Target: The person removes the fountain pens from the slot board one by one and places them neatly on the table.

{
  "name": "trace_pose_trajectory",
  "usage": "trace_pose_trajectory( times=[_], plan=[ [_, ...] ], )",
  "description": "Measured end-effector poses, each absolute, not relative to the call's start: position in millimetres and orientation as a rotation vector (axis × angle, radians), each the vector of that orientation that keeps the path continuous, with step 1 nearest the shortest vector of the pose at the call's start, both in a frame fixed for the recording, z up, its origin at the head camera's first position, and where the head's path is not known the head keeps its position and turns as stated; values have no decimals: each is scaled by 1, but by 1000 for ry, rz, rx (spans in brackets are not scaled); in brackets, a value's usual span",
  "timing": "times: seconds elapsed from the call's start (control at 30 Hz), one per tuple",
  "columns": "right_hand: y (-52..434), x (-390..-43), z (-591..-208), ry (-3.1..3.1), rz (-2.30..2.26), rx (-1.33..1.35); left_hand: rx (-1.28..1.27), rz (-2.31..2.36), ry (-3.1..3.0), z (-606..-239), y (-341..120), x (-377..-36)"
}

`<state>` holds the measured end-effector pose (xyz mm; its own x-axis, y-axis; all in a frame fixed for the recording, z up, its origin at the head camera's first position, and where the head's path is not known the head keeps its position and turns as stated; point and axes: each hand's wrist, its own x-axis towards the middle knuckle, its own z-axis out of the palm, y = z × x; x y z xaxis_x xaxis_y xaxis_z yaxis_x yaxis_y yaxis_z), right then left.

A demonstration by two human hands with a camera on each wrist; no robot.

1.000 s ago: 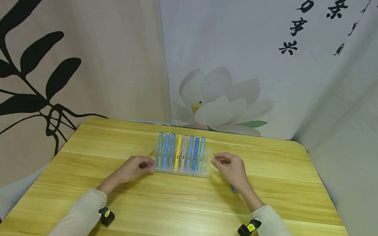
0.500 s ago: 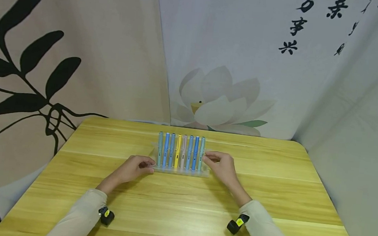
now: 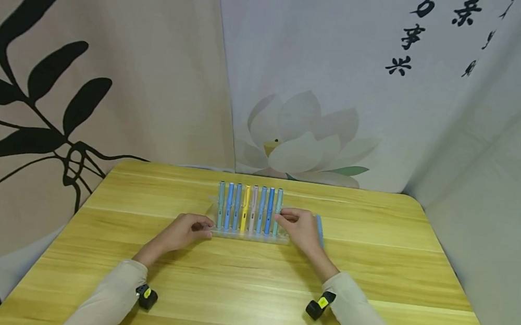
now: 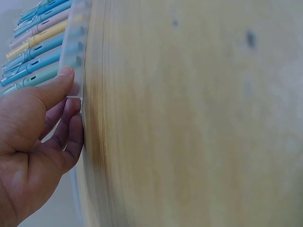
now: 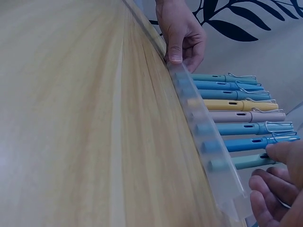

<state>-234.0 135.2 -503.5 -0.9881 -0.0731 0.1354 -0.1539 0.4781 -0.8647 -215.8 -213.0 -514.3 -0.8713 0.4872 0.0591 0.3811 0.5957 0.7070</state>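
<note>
A clear plastic pen stand (image 3: 250, 237) holds a row of several upright pens. Among them are a yellow pen (image 3: 245, 208), a pale pink-grey pen (image 5: 236, 116) and blue ones. With thumb in front and fingers curled behind, my left hand (image 3: 188, 231) grips the stand's left end; the left wrist view shows this hand (image 4: 42, 125) close up. At the other end, my right hand (image 3: 303, 232) pinches the rightmost pen, a pale green pen (image 5: 246, 162), thumb against its barrel. The fingertips behind that pen are partly hidden.
A loose blue pen (image 3: 319, 230) lies on the wooden table (image 3: 247, 297) just right of my right hand. Printed curtains (image 3: 316, 73) hang behind the table's far edge.
My right hand has moved left from beside the stand to the rightmost pen. The loose blue pen, earlier mostly covered by the right arm, now shows. My left hand stays put.
</note>
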Motion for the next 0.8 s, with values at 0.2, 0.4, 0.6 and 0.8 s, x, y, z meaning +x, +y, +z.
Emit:
trace_pose_trajectory(
  times=[0.2,0.4,0.6,0.8],
  plan=[
    [133,-233,-501,-2643,1540,177,730,1138,2679,-513,-213,-216],
    [133,-232,-500,-2641,1552,153,736,1132,2672,-514,-213,-216],
    [134,-230,-495,-2616,1593,157,735,1128,2680,-514,-213,-216],
    [135,-226,-483,-2600,1607,170,735,1129,2681,-515,-213,-217]
  ],
)
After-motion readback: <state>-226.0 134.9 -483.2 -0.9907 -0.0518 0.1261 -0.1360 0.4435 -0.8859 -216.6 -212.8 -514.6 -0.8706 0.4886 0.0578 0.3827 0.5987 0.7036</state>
